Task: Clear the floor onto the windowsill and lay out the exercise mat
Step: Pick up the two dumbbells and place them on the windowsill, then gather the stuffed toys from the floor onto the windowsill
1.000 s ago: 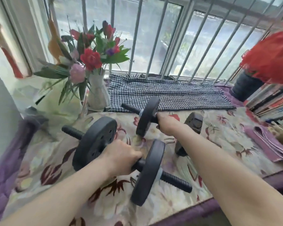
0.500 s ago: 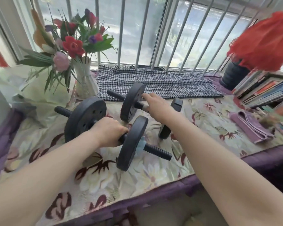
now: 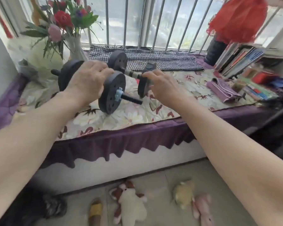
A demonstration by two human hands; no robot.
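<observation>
Two black dumbbells lie on the floral cloth of the windowsill (image 3: 170,110). The near dumbbell (image 3: 112,95) sits left of centre, and my left hand (image 3: 88,79) hovers over its handle with the fingers loosened and stretched out. The far dumbbell (image 3: 118,61) lies behind it with its striped bar bare. My right hand (image 3: 160,85) is beside that dumbbell's near plate, fingers spread and holding nothing. On the floor below lie a white and brown plush toy (image 3: 131,207), a yellow plush (image 3: 183,194), a pink plush (image 3: 204,209) and a yellow slipper (image 3: 95,211). No exercise mat is in view.
A vase of flowers (image 3: 75,48) stands at the sill's back left and a houndstooth cloth (image 3: 162,61) lies along the window bars. Stacked books (image 3: 238,57), a folded purple cloth (image 3: 222,90) and small items fill the right end. A dark furry thing (image 3: 39,207) lies at the bottom left.
Both hands have set the dumbbells down on the sill and loosened their grip. My view has pulled back and tilted down, so the floor and the toys now show.
</observation>
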